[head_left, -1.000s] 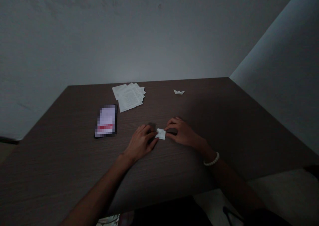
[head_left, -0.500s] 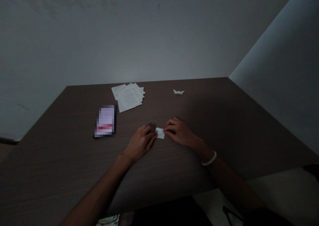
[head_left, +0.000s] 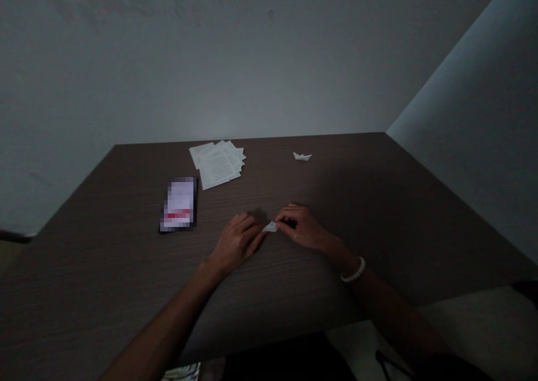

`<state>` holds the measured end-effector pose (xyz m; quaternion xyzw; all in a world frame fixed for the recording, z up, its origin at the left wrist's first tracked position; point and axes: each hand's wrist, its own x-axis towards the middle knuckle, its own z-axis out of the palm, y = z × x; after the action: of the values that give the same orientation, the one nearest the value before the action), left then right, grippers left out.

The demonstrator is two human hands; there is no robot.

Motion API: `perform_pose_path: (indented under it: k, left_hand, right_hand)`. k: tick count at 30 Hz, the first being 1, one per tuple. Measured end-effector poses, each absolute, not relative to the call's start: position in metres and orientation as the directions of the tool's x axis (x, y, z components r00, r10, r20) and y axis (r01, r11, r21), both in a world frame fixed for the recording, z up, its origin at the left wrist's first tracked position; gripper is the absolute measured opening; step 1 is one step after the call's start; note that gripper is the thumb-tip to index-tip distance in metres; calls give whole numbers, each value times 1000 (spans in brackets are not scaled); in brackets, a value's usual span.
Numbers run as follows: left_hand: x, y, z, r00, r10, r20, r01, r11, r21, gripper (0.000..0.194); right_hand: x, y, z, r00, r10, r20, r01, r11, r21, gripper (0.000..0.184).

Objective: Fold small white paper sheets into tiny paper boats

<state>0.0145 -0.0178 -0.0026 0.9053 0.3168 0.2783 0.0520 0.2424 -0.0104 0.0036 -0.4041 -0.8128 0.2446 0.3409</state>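
Observation:
Between my hands, low over the table, is a small folded piece of white paper (head_left: 270, 227), now roughly triangular. My left hand (head_left: 239, 237) pinches its left corner between thumb and fingers. At its right side, my right hand (head_left: 301, 225) grips the paper with thumb and forefinger, the other fingers curled. A bracelet of pale beads (head_left: 354, 270) circles my right wrist. Fingertips cover the paper's edges, so its exact folds are hidden.
Toward the back of the dark wooden table (head_left: 378, 218) lies a fanned stack of printed sheets (head_left: 218, 165). A small paper boat (head_left: 302, 157) sits back right. Left of my hands is a phone (head_left: 180, 204) with a blurred screen. A wall (head_left: 252, 61) borders the far edge.
The paper between my hands has gone from a small square to a flatter triangle. My right fingertips have shifted slightly downward with it; the left hand has hardly moved.

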Motion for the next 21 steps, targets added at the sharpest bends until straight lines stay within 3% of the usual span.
perform_pose_path:
  k: [4, 9, 13, 15, 21]
  left_hand:
    - [15, -17, 2, 605, 637, 477, 512, -771, 379, 25]
    - [15, -18, 3, 626, 660, 417, 557, -751, 354, 32]
    - [13, -19, 0, 596, 690, 411, 570, -724, 389, 22]
    - [13, -19, -1, 594, 670, 445, 542, -742, 395, 32]
    - [15, -20, -4, 671, 544, 504, 547, -822, 158, 29]
  right_hand:
    - [240, -14, 9, -428, 833, 351, 410, 525, -746, 9]
    - [236, -15, 8, -404, 860, 311, 461, 485, -743, 7]
    - [236, -12, 4, -365, 887, 282, 512, 444, -735, 8]
    - [236, -11, 2, -335, 902, 272, 519, 418, -746, 9]
    - [237, -10, -3, -254, 944, 210, 467, 310, -828, 14]
